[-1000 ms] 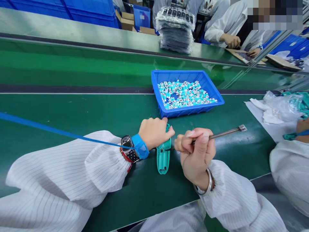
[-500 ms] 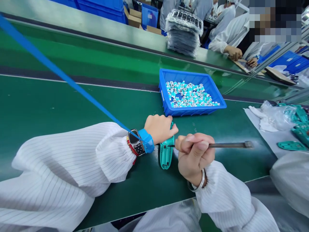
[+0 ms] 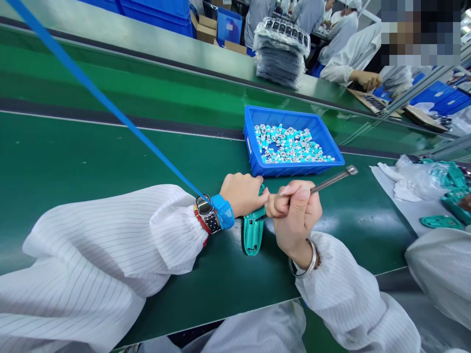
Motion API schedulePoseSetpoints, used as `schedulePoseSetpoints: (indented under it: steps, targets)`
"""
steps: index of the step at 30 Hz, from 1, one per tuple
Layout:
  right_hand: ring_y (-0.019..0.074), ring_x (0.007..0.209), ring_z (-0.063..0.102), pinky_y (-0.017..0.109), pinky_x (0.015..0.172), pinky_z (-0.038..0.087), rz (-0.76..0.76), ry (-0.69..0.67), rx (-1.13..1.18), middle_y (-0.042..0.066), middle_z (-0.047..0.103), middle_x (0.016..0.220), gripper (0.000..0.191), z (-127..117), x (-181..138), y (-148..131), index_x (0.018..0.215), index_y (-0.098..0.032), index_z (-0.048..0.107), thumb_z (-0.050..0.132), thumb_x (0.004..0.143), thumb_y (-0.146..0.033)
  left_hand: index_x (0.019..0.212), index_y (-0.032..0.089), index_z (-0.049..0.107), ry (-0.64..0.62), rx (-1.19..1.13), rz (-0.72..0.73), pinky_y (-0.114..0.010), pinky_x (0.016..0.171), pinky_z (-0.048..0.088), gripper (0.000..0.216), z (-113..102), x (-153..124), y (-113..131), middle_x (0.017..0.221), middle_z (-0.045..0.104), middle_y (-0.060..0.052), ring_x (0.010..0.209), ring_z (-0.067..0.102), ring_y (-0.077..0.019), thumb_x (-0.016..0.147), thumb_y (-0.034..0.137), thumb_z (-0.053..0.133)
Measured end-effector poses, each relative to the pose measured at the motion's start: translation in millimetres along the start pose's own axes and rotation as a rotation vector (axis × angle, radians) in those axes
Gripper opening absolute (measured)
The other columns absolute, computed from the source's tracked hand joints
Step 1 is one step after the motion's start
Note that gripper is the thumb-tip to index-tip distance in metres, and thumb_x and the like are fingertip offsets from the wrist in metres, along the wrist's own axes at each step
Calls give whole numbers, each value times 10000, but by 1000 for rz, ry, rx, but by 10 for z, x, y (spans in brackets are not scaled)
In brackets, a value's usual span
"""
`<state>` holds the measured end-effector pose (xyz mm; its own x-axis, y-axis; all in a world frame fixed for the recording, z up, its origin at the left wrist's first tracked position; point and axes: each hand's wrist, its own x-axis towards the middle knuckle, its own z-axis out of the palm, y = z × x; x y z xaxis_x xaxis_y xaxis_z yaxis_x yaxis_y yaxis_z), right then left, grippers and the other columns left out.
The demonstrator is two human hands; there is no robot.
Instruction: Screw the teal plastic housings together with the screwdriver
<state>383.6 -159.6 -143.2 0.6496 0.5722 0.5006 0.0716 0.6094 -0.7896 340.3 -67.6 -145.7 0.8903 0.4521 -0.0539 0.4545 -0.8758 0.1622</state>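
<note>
The long teal plastic housing [image 3: 253, 231] was pinned flat on the green table [image 3: 110, 162] by the left hand [image 3: 243, 194], which was curled over its far end, apparently so that the part could not slide while it was worked on. The right hand [image 3: 296, 215] was clenched around a slender grey metal tool [image 3: 327, 182], with the shaft angled up and away to the right and the working tip directed at the housing's edge just beside the left thumb; the grip looked suited to fine pressing or prying. The tip itself was hidden between the two hands, so its contact with the housing could not be made out. A blue wrist strap [image 3: 222, 211] with a blue cord [image 3: 103, 100] was worn beside a watch on the left wrist, presumably for static grounding. A blue plastic tray [image 3: 257, 166] of small teal and silver parts was kept just beyond the hands, within easy reach. More teal pieces [image 3: 441, 221] lay at the right, partly cut off, beside another person's sleeve [image 3: 437, 274].
</note>
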Motion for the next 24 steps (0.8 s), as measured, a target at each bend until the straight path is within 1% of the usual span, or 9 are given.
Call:
schedulePoseSetpoints:
  steps: [2,4,7,9,11,15,19,21,24]
  targets:
    - [40,364,193,161,373,237,40,32,47,-92,212,477,224,-11,53,-84,731,-207,494,403,914,-298,998,177,636,37,-11,-10,-351,591,411,428,30,5,-5,832,685,-119,799,648,-321,840,412,315]
    - [46,369,165,169,377,223,112,56,107,-86,189,468,321,-41,129,-183,634,-197,416,381,914,-350,958,180,648,88,-17,-24,-356,588,411,428,67,12,-10,808,687,-114,778,648,-321,834,413,311]
    - [62,380,192,200,386,239,268,-16,155,-64,183,455,475,-94,237,-283,527,-180,247,337,901,-460,924,178,652,116,-23,-14,-357,588,412,436,98,21,-16,787,686,-113,763,647,-317,833,421,301]
    - [66,384,211,212,391,240,335,-81,173,-54,180,447,523,-108,268,-296,503,-174,195,349,883,-498,922,175,650,100,-26,-6,-356,593,413,445,93,25,-17,794,686,-116,770,645,-315,839,427,293]
    - [59,379,186,210,387,212,339,-106,200,-57,150,443,544,-96,259,-280,495,-168,180,375,870,-510,932,176,648,74,-25,-9,-356,599,413,447,75,28,-13,806,686,-117,782,643,-313,842,430,292]
    - [49,368,125,203,377,158,287,-111,238,-70,103,448,544,-37,193,-231,501,-171,181,369,874,-520,974,182,638,24,-11,3,-348,604,409,428,39,31,2,827,684,-114,807,640,-310,838,424,313]
    - [47,367,115,202,377,148,297,-120,241,-73,100,449,525,-1,169,-210,501,-176,187,356,889,-487,947,179,628,-3,3,38,-342,593,402,390,23,30,0,794,678,-105,800,639,-309,822,418,345]
    - [45,363,116,199,374,148,299,-123,243,-73,97,446,536,4,172,-211,499,-175,182,361,882,-504,933,176,624,-11,5,47,-341,592,401,380,21,29,-4,781,676,-103,797,639,-309,816,419,357]
    - [41,355,117,197,368,149,311,-137,227,-75,97,438,555,5,177,-216,497,-173,176,378,865,-536,967,175,618,-14,7,50,-340,595,399,382,22,29,-3,783,674,-105,811,637,-310,819,410,356]
